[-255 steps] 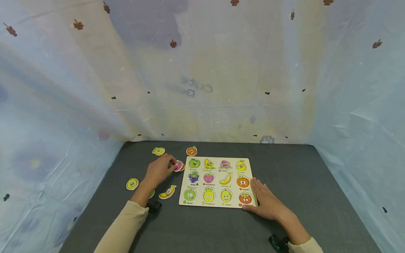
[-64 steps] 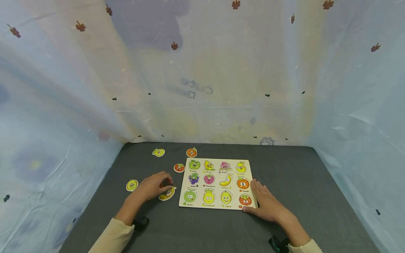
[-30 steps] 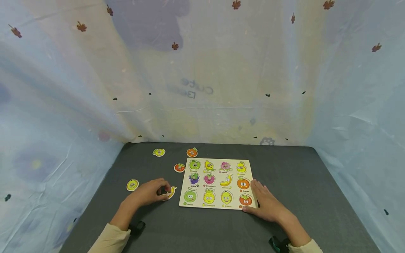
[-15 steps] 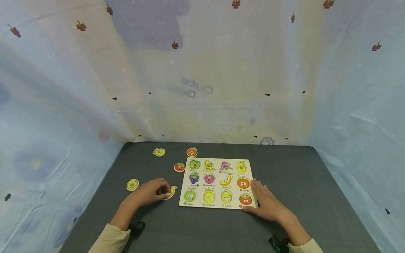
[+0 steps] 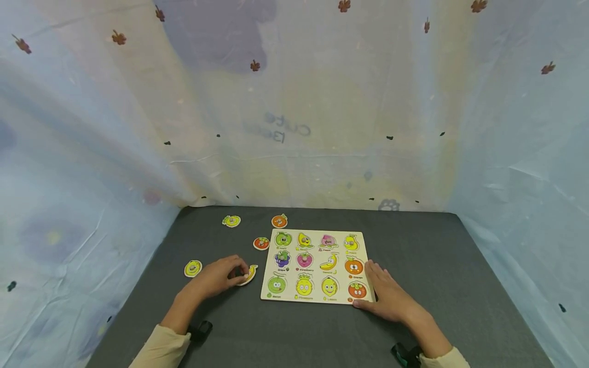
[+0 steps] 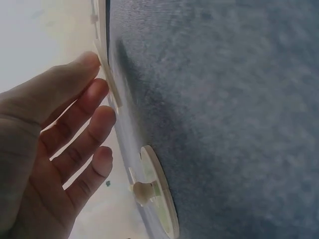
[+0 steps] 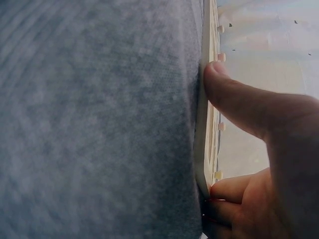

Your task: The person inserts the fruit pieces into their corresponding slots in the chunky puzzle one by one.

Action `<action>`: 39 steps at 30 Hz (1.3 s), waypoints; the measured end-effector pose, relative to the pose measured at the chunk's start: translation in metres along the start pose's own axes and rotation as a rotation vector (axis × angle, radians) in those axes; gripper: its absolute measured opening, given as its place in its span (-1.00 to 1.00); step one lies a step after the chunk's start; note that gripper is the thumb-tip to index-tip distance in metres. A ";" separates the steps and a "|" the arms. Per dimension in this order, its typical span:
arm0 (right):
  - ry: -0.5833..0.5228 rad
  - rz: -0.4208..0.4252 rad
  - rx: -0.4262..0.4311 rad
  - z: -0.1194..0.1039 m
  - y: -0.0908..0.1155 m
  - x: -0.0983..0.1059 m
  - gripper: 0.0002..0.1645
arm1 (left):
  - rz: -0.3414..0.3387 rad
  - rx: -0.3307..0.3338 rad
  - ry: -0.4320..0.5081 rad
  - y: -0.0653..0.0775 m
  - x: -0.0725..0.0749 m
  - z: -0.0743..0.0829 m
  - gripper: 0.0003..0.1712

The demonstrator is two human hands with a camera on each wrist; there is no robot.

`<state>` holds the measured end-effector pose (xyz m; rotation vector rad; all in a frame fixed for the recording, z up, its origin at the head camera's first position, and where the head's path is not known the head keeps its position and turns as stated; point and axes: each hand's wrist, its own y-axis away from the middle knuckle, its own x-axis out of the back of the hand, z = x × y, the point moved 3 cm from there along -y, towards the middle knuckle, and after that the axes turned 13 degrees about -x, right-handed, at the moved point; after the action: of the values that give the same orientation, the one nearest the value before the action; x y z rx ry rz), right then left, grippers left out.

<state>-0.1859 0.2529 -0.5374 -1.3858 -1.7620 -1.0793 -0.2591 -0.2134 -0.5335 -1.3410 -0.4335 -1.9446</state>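
In the head view my left hand [image 5: 221, 276] pinches a banana puzzle piece [image 5: 252, 273] by its middle, left of the puzzle board [image 5: 317, 301]. Seen from the left wrist, the thin banana piece [image 6: 110, 82] tilts between thumb and fingertips, close over the cloth. Nearer in that view lies a greenish piece with a knob [image 6: 143, 191], which the hand hides from the head camera. My right hand [image 5: 391, 296] rests along the board's right edge and near corner, fingers fairly straight. The right wrist view shows its thumb on the edge of the board [image 7: 202, 144].
Loose on the dark cloth [image 5: 299, 337] lie a yellow round piece [image 5: 193, 268], a pineapple piece [image 5: 231, 221], an orange piece [image 5: 279, 221] and a tomato piece [image 5: 261, 243]. A patterned curtain [image 5: 322, 112] stands behind and at both sides.
Earlier the left hand was at a pink piece; a strawberry piece now sits in the board. The hand then took the banana piece, which has just shifted slightly away from me. Right hand unchanged.
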 end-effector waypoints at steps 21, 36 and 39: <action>-0.010 -0.011 -0.008 -0.001 0.000 0.001 0.47 | 0.097 -0.002 -0.141 -0.024 0.009 0.020 -0.84; -0.013 -0.012 -0.006 -0.001 0.002 0.002 0.48 | 0.102 -0.056 -0.158 -0.050 0.004 0.035 -0.82; -0.008 -0.009 -0.007 -0.001 0.000 0.001 0.48 | 0.088 -0.072 -0.167 -0.057 0.002 0.039 -0.82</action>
<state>-0.1859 0.2525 -0.5362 -1.3890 -1.7737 -1.0872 -0.2750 -0.1507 -0.5092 -1.5503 -0.3802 -1.7990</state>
